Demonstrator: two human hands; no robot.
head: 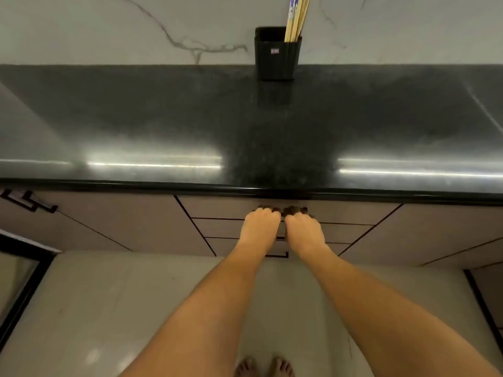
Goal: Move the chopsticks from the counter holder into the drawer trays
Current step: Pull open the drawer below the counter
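A black holder [277,55] stands at the back of the dark counter against the marble wall. Several pale wooden chopsticks [297,17] lean in its right side, their tops cut off by the frame. Below the counter edge, my left hand [261,227] and my right hand [303,228] sit side by side, fingers curled over the dark handle of the top drawer [217,209]. The drawer front lies flush with the cabinet, so the trays inside are hidden.
The glossy black counter [163,126] spans the whole width. Two more drawer fronts [226,228] lie under the top one, with cabinet doors on either side. Pale floor tiles [109,308] lie below, and my bare feet show at the bottom edge.
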